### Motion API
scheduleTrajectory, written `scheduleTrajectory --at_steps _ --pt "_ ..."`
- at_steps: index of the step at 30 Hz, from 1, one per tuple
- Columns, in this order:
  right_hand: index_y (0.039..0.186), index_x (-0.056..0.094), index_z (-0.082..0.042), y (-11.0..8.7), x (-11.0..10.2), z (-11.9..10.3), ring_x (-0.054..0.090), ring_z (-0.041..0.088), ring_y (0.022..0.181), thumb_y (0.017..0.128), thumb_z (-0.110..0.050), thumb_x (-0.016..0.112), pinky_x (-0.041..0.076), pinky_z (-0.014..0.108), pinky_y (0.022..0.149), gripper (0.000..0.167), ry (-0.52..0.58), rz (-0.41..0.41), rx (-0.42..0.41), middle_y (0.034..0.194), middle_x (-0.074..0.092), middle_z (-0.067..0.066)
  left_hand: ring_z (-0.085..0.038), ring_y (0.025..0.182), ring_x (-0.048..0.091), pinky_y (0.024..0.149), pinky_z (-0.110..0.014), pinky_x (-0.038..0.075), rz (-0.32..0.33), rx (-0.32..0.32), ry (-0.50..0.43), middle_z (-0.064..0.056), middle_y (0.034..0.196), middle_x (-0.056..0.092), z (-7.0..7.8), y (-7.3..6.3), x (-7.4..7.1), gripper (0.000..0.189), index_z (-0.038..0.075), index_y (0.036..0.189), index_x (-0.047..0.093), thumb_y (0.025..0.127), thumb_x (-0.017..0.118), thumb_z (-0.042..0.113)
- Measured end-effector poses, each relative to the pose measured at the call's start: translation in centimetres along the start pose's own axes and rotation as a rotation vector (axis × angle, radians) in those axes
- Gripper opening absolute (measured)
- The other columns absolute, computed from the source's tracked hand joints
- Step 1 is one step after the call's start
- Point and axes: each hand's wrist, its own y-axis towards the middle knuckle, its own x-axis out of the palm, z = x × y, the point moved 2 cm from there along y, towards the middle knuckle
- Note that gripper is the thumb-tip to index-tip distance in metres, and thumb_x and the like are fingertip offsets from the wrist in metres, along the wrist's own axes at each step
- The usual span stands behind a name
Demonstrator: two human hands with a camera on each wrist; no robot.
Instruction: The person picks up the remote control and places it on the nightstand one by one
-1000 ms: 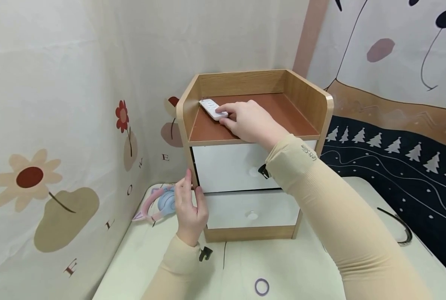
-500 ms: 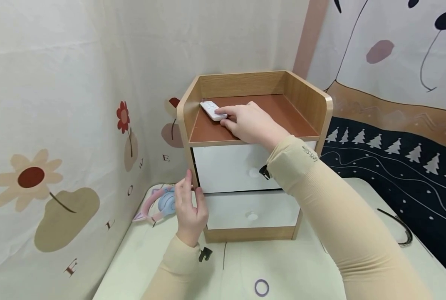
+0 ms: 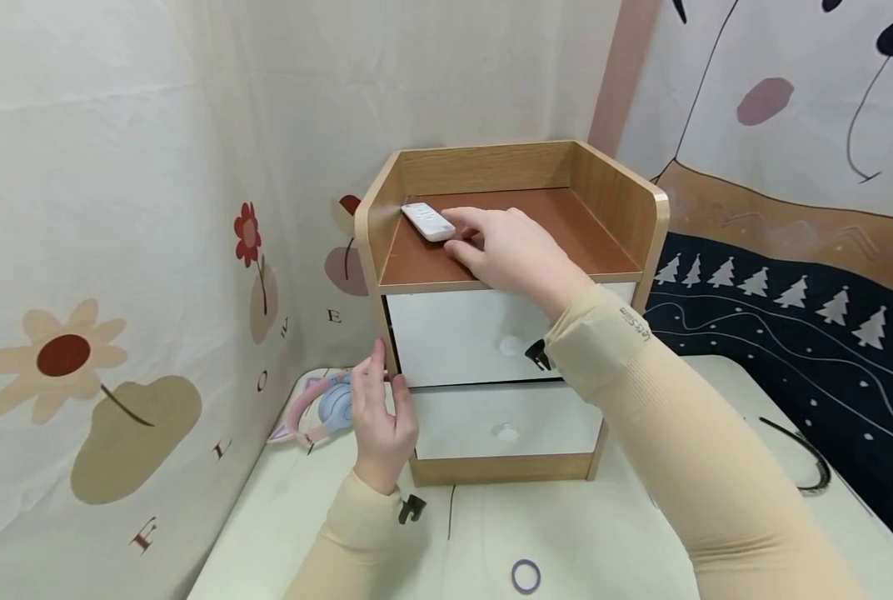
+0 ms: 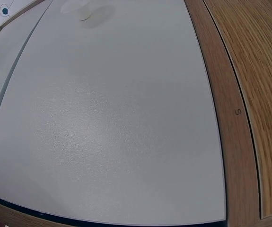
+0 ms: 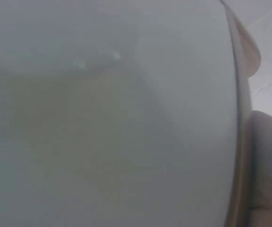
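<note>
A white remote control (image 3: 427, 222) lies slanted on the brown top shelf (image 3: 536, 225) of a small wooden cabinet, near its left side wall. My right hand (image 3: 510, 250) reaches over the shelf, with its index finger and thumb right at the remote's near end, loosely bent and not wrapped round it. In the right wrist view, parts of that hand's fingers (image 5: 270, 156) show past a blurred pale surface. My left hand (image 3: 383, 421) rests with extended fingers along the cabinet's left side. The left wrist view shows a white drawer front (image 4: 112, 118) but no hand.
Two white drawers with round clear knobs (image 3: 505, 431) fill the cabinet's front. Pink and blue cat-ear headphones (image 3: 334, 406) lie left of it. A purple ring (image 3: 525, 576) lies in front, and a black curved band (image 3: 810, 462) at right. Printed cloth hangs behind.
My right hand's index finger has come off the remote's top and the hand has drawn slightly right. The remote stays on the shelf; my left hand stays in place.
</note>
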Motion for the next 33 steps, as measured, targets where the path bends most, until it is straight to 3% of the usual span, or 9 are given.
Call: scheduleTrajectory --at_steps 4,9,13,17,22,26,29,33 --pt "0.161 0.058 -0.028 -1.2 0.0 0.1 0.072 0.023 0.117 0.113 -0.04 0.057 0.057 0.046 0.098 0.049 -0.058 0.055 0.022 0.13 0.08 -0.001 -0.039 0.103 0.054 0.083 -0.04 0.043 -0.003 -0.001 -0.003 -0.029 0.111 0.058 0.1 0.0 0.1 0.061 -0.001 0.164 0.046 0.104 0.057 -0.003" --pt "0.167 0.048 -0.032 -3.4 0.4 0.2 0.065 0.034 0.135 0.115 -0.049 0.047 0.056 0.055 0.103 0.055 -0.17 0.106 0.031 0.15 0.072 0.003 -0.039 0.102 0.053 0.081 -0.039 0.042 -0.003 -0.009 0.003 -0.029 0.11 0.057 0.2 0.0 0.1 0.058 -0.001 0.164 0.045 0.107 0.056 0.002" --pt "0.168 0.048 -0.026 -5.5 1.2 0.6 0.065 0.036 0.139 0.115 -0.048 0.049 0.052 0.057 0.113 0.057 -0.213 0.2 -0.051 0.148 0.074 0.008 -0.038 0.101 0.052 0.081 -0.04 0.043 0.0 -0.006 -0.002 -0.029 0.109 0.056 0.1 -0.1 0.1 0.059 -0.001 0.165 0.045 0.107 0.056 0.001" --pt "0.164 0.054 -0.021 -7.6 2.5 1.0 0.063 0.036 0.142 0.11 -0.05 0.061 0.049 0.057 0.118 0.061 -0.232 0.346 -0.186 0.152 0.071 0.008 -0.038 0.099 0.053 0.083 -0.04 0.044 0.013 -0.008 -0.01 -0.029 0.109 0.056 -0.1 -0.1 0.0 0.063 0.001 0.165 0.045 0.104 0.057 -0.004" --pt "0.157 0.062 -0.013 -10.3 3.7 2.4 0.06 0.038 0.145 0.102 -0.04 0.076 0.04 0.059 0.126 0.063 -0.133 0.515 -0.341 0.158 0.066 0.012 -0.038 0.099 0.053 0.081 -0.038 0.044 0.017 -0.013 -0.011 -0.029 0.109 0.056 -0.1 -0.1 0.1 0.065 0.002 0.165 0.046 0.102 0.057 -0.006" --pt "0.153 0.064 -0.007 -12.9 4.3 3.5 0.056 0.042 0.15 0.104 -0.035 0.075 0.034 0.057 0.134 0.058 0.01 0.594 -0.384 0.157 0.066 0.016 -0.037 0.099 0.053 0.077 -0.036 0.042 0.006 -0.014 -0.001 -0.029 0.11 0.056 0.1 -0.1 0.1 0.065 0.001 0.165 0.045 0.102 0.057 -0.006" --pt "0.148 0.066 -0.002 -14.9 4.9 4.3 0.057 0.043 0.149 0.11 -0.042 0.066 0.035 0.043 0.135 0.055 0.093 0.65 -0.394 0.151 0.068 0.018 -0.037 0.099 0.053 0.075 -0.036 0.041 0.006 -0.005 0.0 -0.029 0.11 0.056 0.2 0.0 0.1 0.066 0.002 0.165 0.045 0.101 0.057 -0.007" --pt "0.139 0.07 0.003 -17.3 6.0 5.7 0.064 0.041 0.132 0.112 -0.043 0.061 0.039 0.023 0.128 0.054 0.137 0.732 -0.389 0.137 0.074 0.022 -0.037 0.098 0.053 0.076 -0.036 0.043 0.003 0.003 -0.005 -0.029 0.111 0.057 0.2 0.0 0.0 0.068 0.002 0.166 0.045 0.1 0.057 -0.009"
